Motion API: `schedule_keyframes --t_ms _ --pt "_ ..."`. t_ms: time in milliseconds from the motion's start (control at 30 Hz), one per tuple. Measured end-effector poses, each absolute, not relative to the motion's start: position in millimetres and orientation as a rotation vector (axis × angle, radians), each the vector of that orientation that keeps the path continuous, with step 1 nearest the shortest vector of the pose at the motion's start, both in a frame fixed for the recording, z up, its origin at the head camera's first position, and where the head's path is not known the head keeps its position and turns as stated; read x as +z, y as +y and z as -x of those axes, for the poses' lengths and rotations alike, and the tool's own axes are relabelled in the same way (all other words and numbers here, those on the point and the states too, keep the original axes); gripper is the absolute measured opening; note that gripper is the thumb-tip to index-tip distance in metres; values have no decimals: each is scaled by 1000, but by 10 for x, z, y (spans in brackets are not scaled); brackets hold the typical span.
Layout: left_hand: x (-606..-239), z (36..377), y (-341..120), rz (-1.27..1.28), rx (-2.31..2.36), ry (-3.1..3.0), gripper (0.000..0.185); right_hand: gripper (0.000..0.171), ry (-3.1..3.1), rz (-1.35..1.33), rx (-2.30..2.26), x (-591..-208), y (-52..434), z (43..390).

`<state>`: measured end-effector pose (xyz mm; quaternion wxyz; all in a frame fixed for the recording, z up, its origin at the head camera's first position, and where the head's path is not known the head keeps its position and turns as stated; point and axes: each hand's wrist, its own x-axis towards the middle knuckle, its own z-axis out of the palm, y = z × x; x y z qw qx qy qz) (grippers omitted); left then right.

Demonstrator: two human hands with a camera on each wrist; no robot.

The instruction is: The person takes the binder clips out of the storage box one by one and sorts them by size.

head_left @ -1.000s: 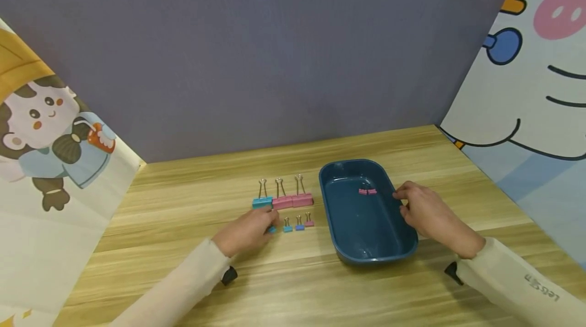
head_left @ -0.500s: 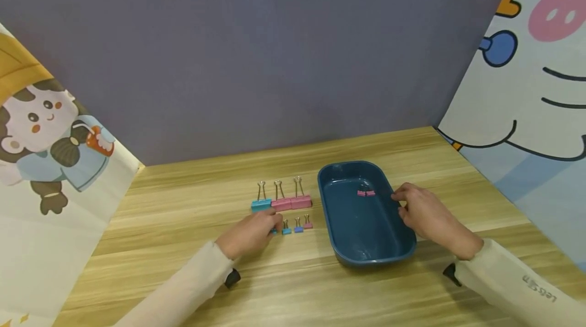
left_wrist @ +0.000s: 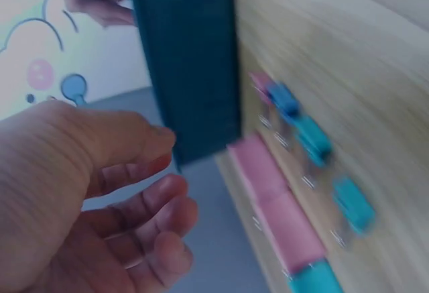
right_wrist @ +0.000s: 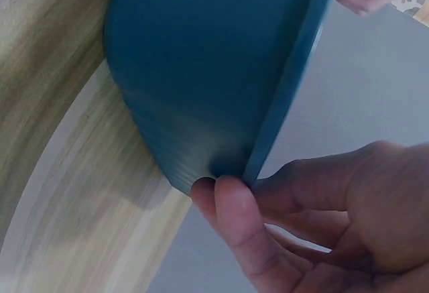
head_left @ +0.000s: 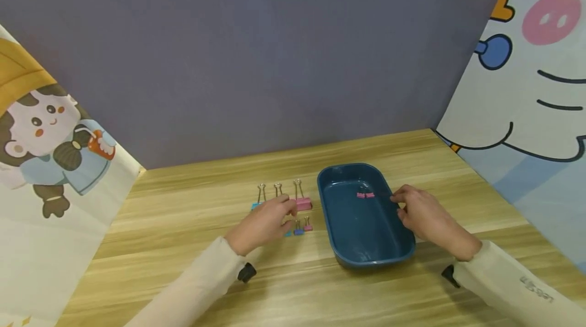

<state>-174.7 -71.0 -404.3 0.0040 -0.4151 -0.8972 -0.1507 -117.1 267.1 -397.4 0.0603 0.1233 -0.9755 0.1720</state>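
Note:
My left hand (head_left: 265, 221) is in the air over the binder clips, its fingers loosely bent and nothing between thumb and fingertips. Below it in the left wrist view is a row of small binder clips: a pink one (left_wrist: 261, 82), a blue one (left_wrist: 283, 100) and two teal ones (left_wrist: 353, 204). Beside them stand large clips, two pink (left_wrist: 291, 229) and one teal (left_wrist: 316, 279), partly covered by this hand in the head view. My right hand (head_left: 426, 217) pinches the right rim of a dark blue plastic bin (right_wrist: 201, 58) between thumb and fingers.
Inside the bin, near its far end, lie two small pink pieces (head_left: 365, 195). The wooden table (head_left: 192, 184) ends at a grey partition (head_left: 256, 62). Printed cartoon panels flank the table on both sides.
My left hand has risen away from the leftmost small teal clip and shifted right, across the large pink clips. My right hand keeps its place on the bin's rim.

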Motion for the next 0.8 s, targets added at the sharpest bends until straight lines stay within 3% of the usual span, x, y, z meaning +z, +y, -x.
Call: schedule_keyframes --t_ms 300,800 --pt "-3853 1701 -325 1282 -547 -2601 9 24 -2952 -386 508 -3992 2677 1174" --pt "-3739 1818 341 1146 -809 -2692 15 22 -2938 -401 474 -3995 2665 1164"
